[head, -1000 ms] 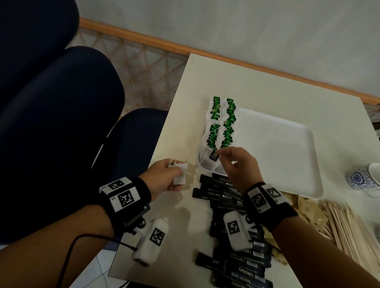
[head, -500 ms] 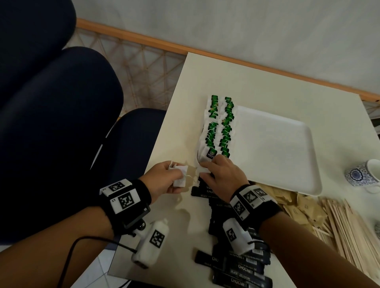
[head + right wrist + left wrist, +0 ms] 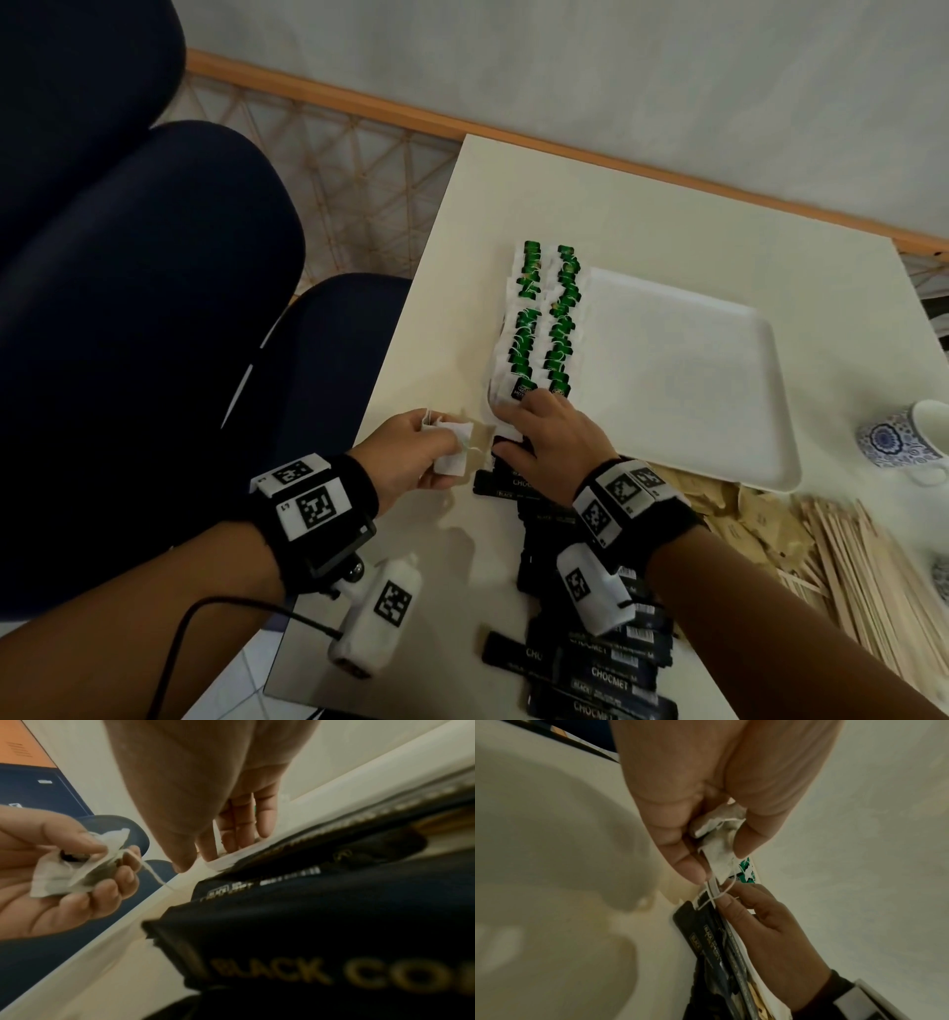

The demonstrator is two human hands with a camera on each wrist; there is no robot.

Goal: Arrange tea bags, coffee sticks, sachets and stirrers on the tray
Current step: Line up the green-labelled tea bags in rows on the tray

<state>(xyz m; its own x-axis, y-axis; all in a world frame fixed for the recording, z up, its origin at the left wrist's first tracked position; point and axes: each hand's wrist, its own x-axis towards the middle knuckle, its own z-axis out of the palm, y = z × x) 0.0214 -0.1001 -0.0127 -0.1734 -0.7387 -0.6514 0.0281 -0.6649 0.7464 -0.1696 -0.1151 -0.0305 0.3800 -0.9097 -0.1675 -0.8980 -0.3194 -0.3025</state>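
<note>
Beside the white tray, tea bags are gripped in the curled left hand, while black "CHOCMET" coffee sticks are brushed by the right hand, fingers extended, nothing held.

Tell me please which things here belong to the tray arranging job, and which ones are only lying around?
Part of the job:
- white tray
- tea bags in two rows on the tray's left side
- loose tea bags gripped by the left hand
- black coffee sticks
- brown sachets
- wooden stirrers

Just lying about:
- blue patterned cup
- dark blue chair
</note>
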